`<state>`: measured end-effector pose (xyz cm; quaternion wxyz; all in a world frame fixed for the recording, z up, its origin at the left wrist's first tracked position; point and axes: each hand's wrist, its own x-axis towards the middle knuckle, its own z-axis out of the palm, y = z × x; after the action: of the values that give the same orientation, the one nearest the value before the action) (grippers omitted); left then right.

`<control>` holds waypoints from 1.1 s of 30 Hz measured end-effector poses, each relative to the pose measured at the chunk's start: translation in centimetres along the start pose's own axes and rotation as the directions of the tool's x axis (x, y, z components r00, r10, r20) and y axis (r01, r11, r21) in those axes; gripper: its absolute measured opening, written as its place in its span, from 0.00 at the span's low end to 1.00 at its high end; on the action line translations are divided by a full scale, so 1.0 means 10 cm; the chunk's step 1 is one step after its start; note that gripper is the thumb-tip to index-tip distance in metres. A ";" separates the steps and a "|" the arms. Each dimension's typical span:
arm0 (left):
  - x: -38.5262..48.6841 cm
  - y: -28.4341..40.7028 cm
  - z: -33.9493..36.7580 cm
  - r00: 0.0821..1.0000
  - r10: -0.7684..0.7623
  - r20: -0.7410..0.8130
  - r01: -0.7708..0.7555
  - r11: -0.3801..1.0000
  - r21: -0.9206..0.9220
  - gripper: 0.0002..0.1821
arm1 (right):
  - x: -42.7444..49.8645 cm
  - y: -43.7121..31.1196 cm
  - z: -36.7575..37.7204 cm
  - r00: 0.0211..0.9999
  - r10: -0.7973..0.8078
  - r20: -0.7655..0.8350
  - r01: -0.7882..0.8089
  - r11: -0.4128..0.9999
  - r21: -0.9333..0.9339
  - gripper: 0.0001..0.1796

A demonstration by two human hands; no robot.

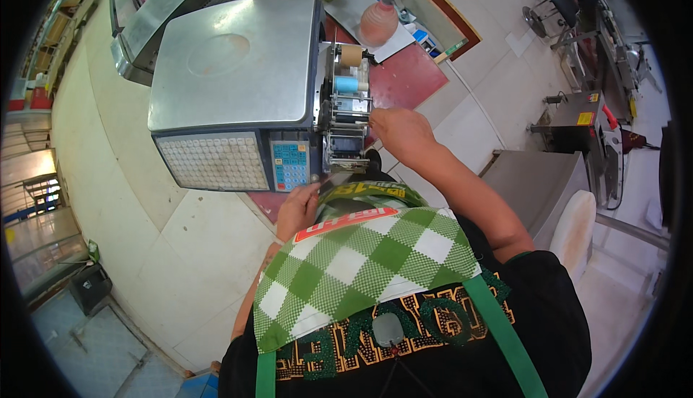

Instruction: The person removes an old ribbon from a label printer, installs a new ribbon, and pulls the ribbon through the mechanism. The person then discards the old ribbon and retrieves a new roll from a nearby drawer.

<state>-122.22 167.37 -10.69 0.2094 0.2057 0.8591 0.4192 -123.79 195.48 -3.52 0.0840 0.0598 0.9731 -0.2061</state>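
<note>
A label-printing scale with a steel weighing plate (238,68), a wide key panel (214,162) and a blue keypad (291,164) stands before me. On its right side the printer mechanism (346,127) is exposed, with a brown roll (351,55) and a blue roll (346,84) on spindles. My right hand (399,131) is at the right edge of the mechanism, fingertips bent against its metal rods; whether they grip one is unclear. My left hand (299,209) is near the scale's lower right corner, below the keypad, thumb and fingers close together; what lies between them cannot be made out.
The scale stands on a red surface (417,76). Behind the printer are a pinkish ribbed bottle (379,22) and a wood-edged tray (460,30) of small items. A steel cabinet (533,187) and a round board (575,230) are at my right. A steel counter (135,46) stands at upper left.
</note>
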 end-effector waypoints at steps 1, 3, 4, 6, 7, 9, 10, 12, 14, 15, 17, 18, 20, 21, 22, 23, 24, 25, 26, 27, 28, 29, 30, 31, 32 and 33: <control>0.00 0.00 0.00 1.000 0.006 -0.005 -0.006 1.000 -0.003 0.13 | -0.03 0.04 0.00 1.000 0.015 -0.007 -0.015 1.000 -0.017 0.10; -0.02 -0.02 0.02 1.000 0.018 -0.016 -0.018 1.000 -0.008 0.13 | -0.08 0.11 0.02 0.999 0.043 -0.020 -0.044 0.998 -0.050 0.10; -0.03 -0.03 0.03 1.000 0.007 -0.021 -0.007 1.000 -0.019 0.13 | -0.08 0.09 0.02 0.998 0.049 -0.042 -0.051 0.998 -0.040 0.10; -0.04 -0.05 0.04 0.999 -0.015 -0.028 0.014 0.999 -0.041 0.13 | -0.04 0.01 0.05 0.994 0.062 -0.086 -0.064 0.998 -0.019 0.09; -0.05 -0.04 0.04 0.999 -0.023 -0.027 0.022 0.999 -0.038 0.13 | 0.01 -0.05 0.06 0.995 0.010 -0.101 -0.013 1.000 -0.022 0.09; -0.03 -0.02 0.03 0.999 -0.032 -0.022 0.032 0.999 -0.030 0.13 | 0.13 -0.16 0.09 0.987 -0.089 -0.136 0.085 0.996 -0.031 0.08; -0.03 -0.01 0.03 0.999 -0.032 -0.020 0.031 0.999 -0.023 0.13 | 0.16 -0.20 0.09 0.985 -0.105 -0.134 0.100 0.994 -0.041 0.07; -0.02 0.00 0.03 0.999 -0.031 -0.013 0.031 0.999 -0.011 0.13 | 0.19 -0.23 0.09 0.982 -0.137 -0.130 0.130 0.990 -0.060 0.07; -0.03 -0.03 0.04 1.000 -0.010 -0.030 0.010 1.000 -0.026 0.13 | 0.16 -0.12 0.03 0.987 -0.107 -0.119 0.095 0.990 -0.107 0.06; -0.04 -0.05 0.05 0.999 0.000 -0.038 -0.001 0.999 -0.034 0.13 | 0.14 -0.07 0.01 0.989 -0.092 -0.114 0.077 0.988 -0.130 0.06; -0.05 -0.07 0.06 0.999 -0.010 -0.041 0.008 0.999 -0.043 0.13 | 0.11 -0.09 -0.08 0.995 -0.074 -0.072 0.063 0.988 -0.140 0.06; -0.05 -0.07 0.07 0.999 -0.015 -0.042 0.013 0.999 -0.047 0.13 | 0.10 -0.09 -0.11 0.997 -0.065 -0.051 0.057 0.988 -0.146 0.06; -0.04 -0.05 0.05 0.999 -0.020 -0.029 0.019 0.999 -0.046 0.13 | 0.16 -0.13 -0.04 0.989 -0.117 -0.095 0.104 0.986 -0.129 0.06; -0.03 -0.04 0.05 1.000 -0.022 -0.022 0.021 0.999 -0.045 0.13 | 0.18 -0.15 -0.01 0.983 -0.143 -0.117 0.128 0.984 -0.122 0.06; -0.03 -0.04 0.04 0.999 -0.019 -0.026 0.018 0.999 -0.035 0.13 | 0.20 -0.18 -0.01 0.984 -0.134 -0.117 0.121 0.986 -0.113 0.06; -0.03 -0.04 0.04 0.999 -0.015 -0.030 0.014 1.000 -0.026 0.13 | 0.21 -0.20 -0.01 0.985 -0.125 -0.117 0.113 0.988 -0.104 0.06; -0.03 -0.05 0.04 0.999 -0.011 -0.033 0.011 1.000 -0.016 0.13 | 0.22 -0.22 -0.02 0.986 -0.116 -0.118 0.106 0.990 -0.095 0.06; -0.03 -0.05 0.04 0.999 -0.007 -0.036 0.006 1.000 -0.023 0.13 | 0.21 -0.18 -0.02 0.992 -0.076 -0.101 0.065 0.992 -0.105 0.06; -0.03 -0.06 0.04 0.999 -0.003 -0.038 0.002 1.000 -0.030 0.13 | 0.18 -0.11 -0.01 0.996 -0.035 -0.084 0.025 0.993 -0.116 0.06; -0.03 -0.07 0.04 0.999 0.002 -0.041 -0.003 0.999 -0.037 0.13 | 0.15 -0.06 -0.01 0.998 0.006 -0.069 -0.015 0.992 -0.127 0.06; -0.03 -0.07 0.05 0.999 -0.002 -0.043 0.001 0.999 -0.044 0.13 | 0.13 -0.03 -0.01 0.997 -0.002 -0.082 -0.008 0.993 -0.120 0.07; -0.04 -0.07 0.05 0.999 -0.006 -0.045 0.004 0.999 -0.052 0.13 | 0.11 -0.02 -0.01 0.995 -0.011 -0.095 0.000 0.994 -0.113 0.07; -0.04 -0.07 0.06 0.999 -0.010 -0.047 0.008 0.998 -0.060 0.13 | 0.10 -0.01 -0.01 0.994 -0.019 -0.109 0.008 0.994 -0.107 0.08; -0.03 -0.07 0.06 0.999 -0.005 -0.042 0.003 0.999 -0.050 0.13 | 0.11 -0.04 0.00 0.994 -0.022 -0.104 0.011 0.994 -0.106 0.08; -0.03 -0.06 0.05 0.999 0.000 -0.038 -0.001 0.999 -0.040 0.13 | 0.13 -0.10 0.03 0.995 -0.025 -0.098 0.015 0.994 -0.106 0.09; -0.02 -0.06 0.05 0.999 0.005 -0.033 -0.006 1.000 -0.030 0.13 | 0.13 -0.14 0.04 0.995 -0.028 -0.093 0.018 0.994 -0.105 0.09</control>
<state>-121.88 167.25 -11.44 0.1971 0.1977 0.8555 0.4360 -125.27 194.18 -3.57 0.0386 0.0537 0.9860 -0.1530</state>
